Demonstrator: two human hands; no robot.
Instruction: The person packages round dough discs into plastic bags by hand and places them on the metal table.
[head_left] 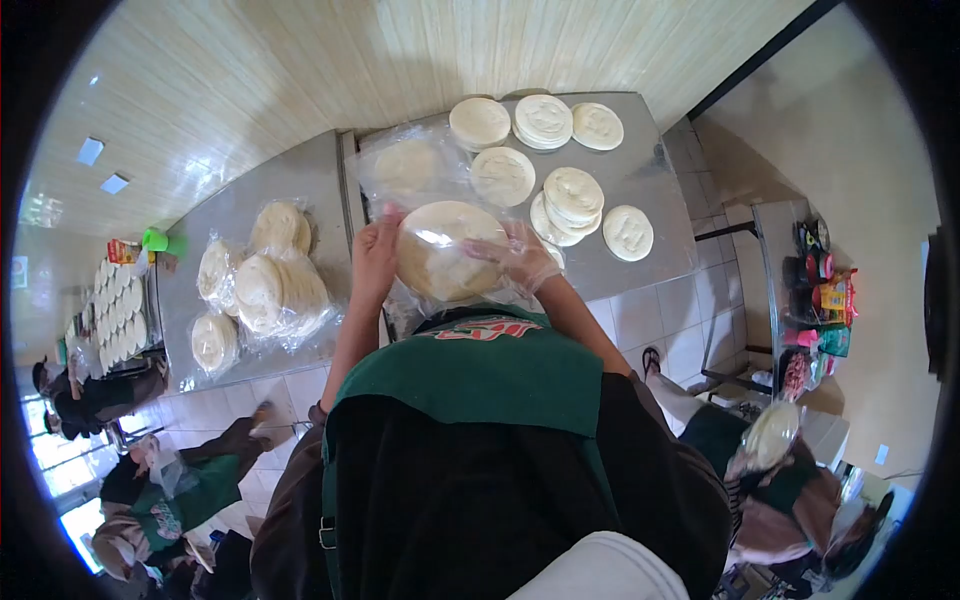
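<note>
A clear plastic bag with a round pale flatbread (450, 255) in it is held up in front of my apron. My left hand (376, 255) grips the bag's left edge, its fingers closed. My right hand (522, 257) holds the right side, with fingers lying across the bread and plastic over them. Whether more than one bread is inside cannot be made out. Just beyond, another clear bag (408, 165) lies on the metal table (650, 160), a pale round showing through it. Stacked flatbreads (572, 200) sit to the right of my hands.
Bagged flatbreads (275, 290) are piled on the left metal table (310, 165). More flatbread stacks (543, 120) stand near the wall. A shelf with colourful packets (835, 300) is at the right. Other people (195, 490) work at left and right; one at right has bagged flatbreads (773, 432).
</note>
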